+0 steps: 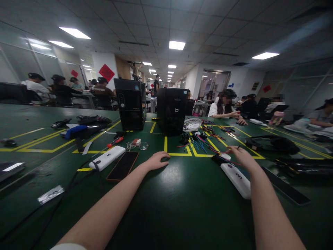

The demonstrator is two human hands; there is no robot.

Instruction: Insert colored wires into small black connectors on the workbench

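My left hand [158,160] rests on the green table with its fingers apart and slightly bent, holding nothing. To its left lie a dark-screened phone [123,166] in an orange-brown case and a pair of glasses [142,146]. My right hand [241,158] reaches over the near end of the coloured wires [199,142]. Its fingers are drawn together near a small dark piece; what they hold is too small to make out. Just below that hand, partly behind my forearm, is a white power bank [235,180] marked 3.
Two black computer towers [131,104] [172,111] stand ahead, with a white basket [192,124] beside the right one. A white power bank [107,158], a red screwdriver [115,141] and cables lie left. On the right are a black headband [272,144] and a dark phone [286,187]. A co-worker [225,106] sits opposite.
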